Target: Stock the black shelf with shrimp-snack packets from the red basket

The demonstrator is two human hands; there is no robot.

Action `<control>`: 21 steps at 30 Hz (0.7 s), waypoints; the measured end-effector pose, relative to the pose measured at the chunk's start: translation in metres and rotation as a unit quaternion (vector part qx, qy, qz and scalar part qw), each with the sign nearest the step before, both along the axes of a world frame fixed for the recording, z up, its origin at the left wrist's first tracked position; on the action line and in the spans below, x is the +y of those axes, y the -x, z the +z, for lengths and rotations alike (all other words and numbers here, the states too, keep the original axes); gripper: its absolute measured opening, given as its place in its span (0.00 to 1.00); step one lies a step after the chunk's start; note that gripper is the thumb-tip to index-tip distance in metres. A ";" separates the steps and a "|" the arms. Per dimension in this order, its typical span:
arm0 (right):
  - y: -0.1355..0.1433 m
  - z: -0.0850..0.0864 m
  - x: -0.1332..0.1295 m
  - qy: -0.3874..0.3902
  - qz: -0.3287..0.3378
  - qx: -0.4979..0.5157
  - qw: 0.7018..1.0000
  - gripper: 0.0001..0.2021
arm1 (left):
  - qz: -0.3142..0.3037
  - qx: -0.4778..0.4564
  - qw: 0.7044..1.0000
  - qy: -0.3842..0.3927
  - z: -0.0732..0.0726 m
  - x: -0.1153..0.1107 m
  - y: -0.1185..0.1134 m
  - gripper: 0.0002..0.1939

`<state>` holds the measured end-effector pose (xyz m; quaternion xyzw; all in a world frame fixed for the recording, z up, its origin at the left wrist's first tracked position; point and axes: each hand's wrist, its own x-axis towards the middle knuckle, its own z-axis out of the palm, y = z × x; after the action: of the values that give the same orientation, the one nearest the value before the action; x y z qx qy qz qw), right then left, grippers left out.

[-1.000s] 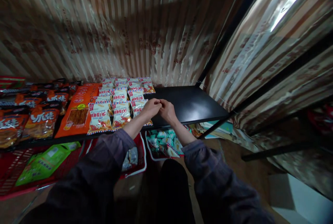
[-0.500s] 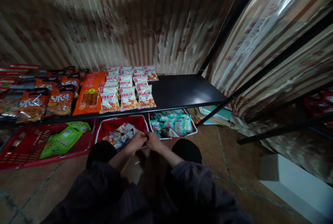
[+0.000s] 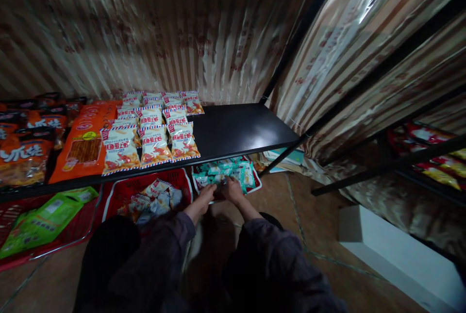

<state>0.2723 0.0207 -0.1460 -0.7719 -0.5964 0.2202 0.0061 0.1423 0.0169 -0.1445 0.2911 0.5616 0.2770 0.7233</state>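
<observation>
My left hand point(image 3: 207, 194) is at the near left edge of a red basket point(image 3: 257, 186) that holds teal snack packets point(image 3: 243, 173). Its fingers are bent, and what they touch is too small to tell. Over the same basket my right hand point(image 3: 233, 189) reaches in at the packets, fingertips pointing down among them; whether it grips one is unclear. Left of my hands, another red basket point(image 3: 185, 184) has white and orange packets point(image 3: 157, 198) in it. Above the baskets, white-and-orange snack bags point(image 3: 155, 145) stand in rows on a black shelf point(image 3: 236, 131).
Orange bags point(image 3: 83, 143) and dark-topped bags point(image 3: 27, 157) fill the shelf's left part. Green packages point(image 3: 43, 221) lie in a far-left basket. A slanting black post point(image 3: 280, 157) rises at right, near papers point(image 3: 287, 156). A white box point(image 3: 396, 250) sits on the floor.
Both hands have moved from the edge of the middle basket to the basket of teal packets and have come slightly apart. The view has shifted right and nearer the shelf.
</observation>
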 end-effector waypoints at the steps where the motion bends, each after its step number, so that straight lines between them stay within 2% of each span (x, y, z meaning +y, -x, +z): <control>1: -0.009 -0.005 0.001 0.012 -0.015 -0.007 1.000 0.28 | 0.006 -0.002 1.000 0.008 -0.005 0.003 -0.009 0.10; 4: -0.023 -0.022 0.004 0.061 -0.034 -0.004 0.998 0.25 | 0.019 -0.008 0.999 0.037 -0.018 0.009 -0.029 0.11; 7: -0.021 -0.035 0.010 0.094 -0.033 0.009 0.995 0.22 | 0.029 -0.021 0.997 0.066 -0.028 0.013 -0.040 0.11; 13: -0.005 -0.047 0.023 0.105 0.000 0.034 0.994 0.22 | 0.071 -0.041 0.991 0.106 -0.038 0.016 -0.044 0.10; 17: 0.007 -0.042 0.030 0.100 0.028 0.041 0.994 0.18 | 0.106 -0.054 0.986 0.114 -0.036 0.017 -0.033 0.10; 21: 0.008 -0.017 0.030 0.074 0.050 0.060 0.994 0.17 | 0.147 -0.058 0.983 0.097 -0.028 0.012 -0.004 0.09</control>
<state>0.2642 0.0507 -0.1626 -0.7249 -0.6149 0.3094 -0.0264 0.1466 0.0291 -0.1730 0.1173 0.5796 0.3409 0.7308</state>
